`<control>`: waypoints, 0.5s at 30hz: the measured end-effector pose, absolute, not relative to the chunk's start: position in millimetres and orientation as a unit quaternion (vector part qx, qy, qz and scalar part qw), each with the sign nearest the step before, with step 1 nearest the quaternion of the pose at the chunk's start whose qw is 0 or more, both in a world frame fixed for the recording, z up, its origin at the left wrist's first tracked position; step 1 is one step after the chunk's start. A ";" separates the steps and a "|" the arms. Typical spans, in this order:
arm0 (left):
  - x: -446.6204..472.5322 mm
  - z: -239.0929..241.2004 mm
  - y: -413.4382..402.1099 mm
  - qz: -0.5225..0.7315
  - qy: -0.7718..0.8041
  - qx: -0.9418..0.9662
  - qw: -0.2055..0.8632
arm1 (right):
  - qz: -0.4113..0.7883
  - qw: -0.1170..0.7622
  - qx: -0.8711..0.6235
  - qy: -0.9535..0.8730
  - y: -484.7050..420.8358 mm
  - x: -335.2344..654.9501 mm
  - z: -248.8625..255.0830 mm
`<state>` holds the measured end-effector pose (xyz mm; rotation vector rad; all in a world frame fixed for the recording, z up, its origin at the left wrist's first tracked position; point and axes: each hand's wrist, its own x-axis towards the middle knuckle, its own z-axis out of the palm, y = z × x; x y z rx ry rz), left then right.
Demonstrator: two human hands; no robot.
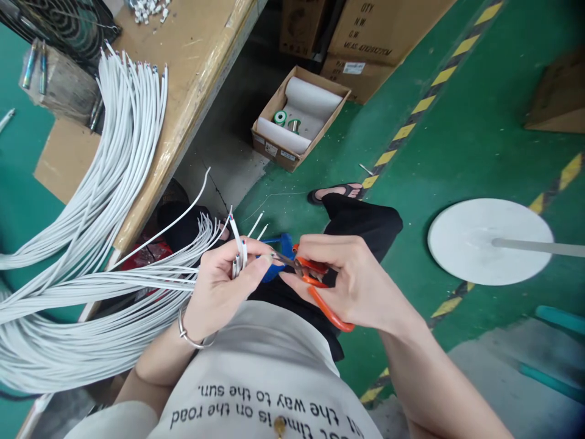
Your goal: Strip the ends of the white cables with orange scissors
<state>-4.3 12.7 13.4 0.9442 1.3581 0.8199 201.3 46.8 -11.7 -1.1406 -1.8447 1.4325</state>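
In the middle of the head view, my left hand (228, 283) is closed round the ends of several white cables (239, 244), with coloured wire tips poking out. One cable end is pinched between thumb and forefinger. My right hand (340, 274) grips orange-handled scissors (326, 311). Their metal blades point left and meet the pinched end at the left fingertips; whether they touch the wire I cannot tell. A long bundle of white cables (114, 329) runs from the left hand over the table edge to the left.
Another thick bundle of white cables (132, 116) lies on the workbench (192, 67), beside a black fan (68, 24) and small white parts (148, 9). On the green floor stand an open carton (299, 158) with solder spools, stacked boxes (365, 36) and a round white base (479, 262).
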 end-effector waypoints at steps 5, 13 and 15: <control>-4.8 14.4 12.5 0.355 0.586 0.413 0.600 | 0.512 0.269 -0.423 -0.698 45.9 201.5 -12.8; -4.7 13.8 9.7 0.352 0.584 0.405 0.610 | 0.507 0.274 -0.422 -0.700 44.4 202.2 -15.1; -4.9 13.2 9.8 0.352 0.582 0.412 0.606 | 0.502 0.276 -0.423 -0.702 44.5 201.9 -15.7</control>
